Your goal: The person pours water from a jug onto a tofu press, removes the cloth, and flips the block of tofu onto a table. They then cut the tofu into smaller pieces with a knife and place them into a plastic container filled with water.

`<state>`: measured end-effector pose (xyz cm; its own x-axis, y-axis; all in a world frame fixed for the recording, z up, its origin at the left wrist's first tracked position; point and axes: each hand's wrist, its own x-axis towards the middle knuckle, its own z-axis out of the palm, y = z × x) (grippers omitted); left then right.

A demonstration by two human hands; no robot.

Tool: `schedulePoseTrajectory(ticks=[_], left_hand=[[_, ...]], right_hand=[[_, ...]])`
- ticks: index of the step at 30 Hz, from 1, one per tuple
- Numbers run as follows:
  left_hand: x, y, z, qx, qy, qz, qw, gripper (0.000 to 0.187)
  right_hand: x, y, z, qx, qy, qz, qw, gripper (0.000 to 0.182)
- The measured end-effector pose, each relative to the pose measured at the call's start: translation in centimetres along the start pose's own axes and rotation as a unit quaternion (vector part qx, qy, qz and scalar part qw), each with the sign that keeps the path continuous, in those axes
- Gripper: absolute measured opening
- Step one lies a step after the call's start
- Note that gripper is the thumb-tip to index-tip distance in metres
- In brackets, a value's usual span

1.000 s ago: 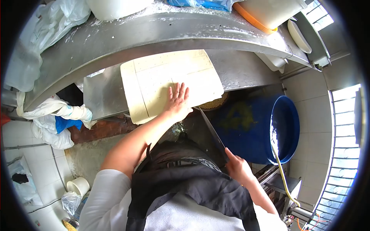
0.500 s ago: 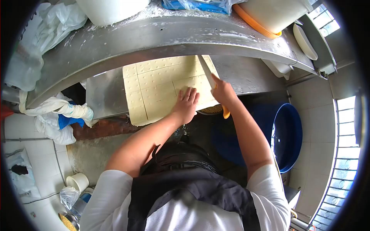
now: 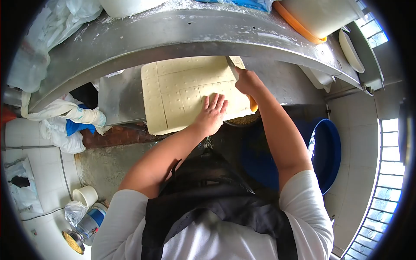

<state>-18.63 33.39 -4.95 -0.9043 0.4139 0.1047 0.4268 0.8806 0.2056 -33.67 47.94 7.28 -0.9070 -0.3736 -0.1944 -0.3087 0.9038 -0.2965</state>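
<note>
A large cream-coloured slab, dimpled on top and scored into rectangles, looks like tofu and lies on the lower metal counter. My left hand rests palm down on it near the front edge, fingers spread. In my right hand is a knife with an orange-yellow handle. Its blade points away from me over the right part of the slab, and its tip is at the far side by the upper shelf. My fingers are wrapped round the handle, whose butt end shows below the fist.
A metal shelf overhangs the slab's far edge, with an orange-rimmed white tub on it. At right stands a blue barrel. Grain fills a container below the counter's front edge. White cloths hang at left.
My right hand and the knife have drawn slightly up and away from me, the handle now lower against the slab's edge. My left hand stays on the slab. The whole view has shifted a little.
</note>
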Motion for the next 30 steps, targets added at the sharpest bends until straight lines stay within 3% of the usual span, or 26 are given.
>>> schedulePoseTrajectory(ticks=[6, 10, 14, 20, 22, 24, 26, 28, 29, 30], left_hand=[[0.0, -0.1, -0.2, -0.014, -0.001, 0.012, 1.000, 0.087], [0.0, 0.1, -0.9, -0.025, -0.037, 0.016, 0.999, 0.082], [0.7, 0.1, -0.4, -0.045, -0.092, -0.016, 0.995, 0.083], [-1.0, -0.3, -2.3, -0.084, -0.088, 0.006, 0.993, 0.083], [-4.3, -0.8, -5.3, -0.121, 0.012, 0.030, 0.992, 0.079], [-8.9, -3.3, -7.6, -0.141, 0.180, 0.048, 0.972, 0.070], [-14.5, -6.5, -8.6, -0.144, 0.287, -0.074, 0.944, 0.060], [-20.1, -11.9, -4.5, -0.116, 0.312, -0.264, 0.905, 0.057], [-22.6, -15.5, -1.9, -0.269, 0.275, -0.377, 0.843, 0.060], [-24.0, -17.9, -0.5, -0.411, 0.228, -0.474, 0.745, 0.064]], right_hand=[[-8.8, 1.5, -0.3, 0.007, -0.045, 0.009, 0.999, 0.070], [-17.6, 2.3, 0.5, 0.039, -0.045, 0.011, 0.998, 0.068], [-26.2, 1.4, 0.3, -0.006, -0.112, 0.068, 0.991, 0.072], [-40.7, 4.3, 1.8, -0.009, -0.099, 0.072, 0.992, 0.074], [-46.7, 3.9, 4.4, -0.048, -0.102, 0.160, 0.981, 0.076], [-54.6, 4.1, 10.4, 0.015, 0.018, 0.210, 0.977, 0.073], [-61.8, 1.7, 16.1, 0.032, 0.135, 0.296, 0.945, 0.071], [-68.5, -0.2, 22.0, 0.072, 0.174, 0.445, 0.875, 0.073], [-69.2, -1.8, 22.9, 0.083, 0.166, 0.542, 0.819, 0.075], [-69.9, -3.4, 23.7, 0.092, 0.155, 0.632, 0.753, 0.077]])
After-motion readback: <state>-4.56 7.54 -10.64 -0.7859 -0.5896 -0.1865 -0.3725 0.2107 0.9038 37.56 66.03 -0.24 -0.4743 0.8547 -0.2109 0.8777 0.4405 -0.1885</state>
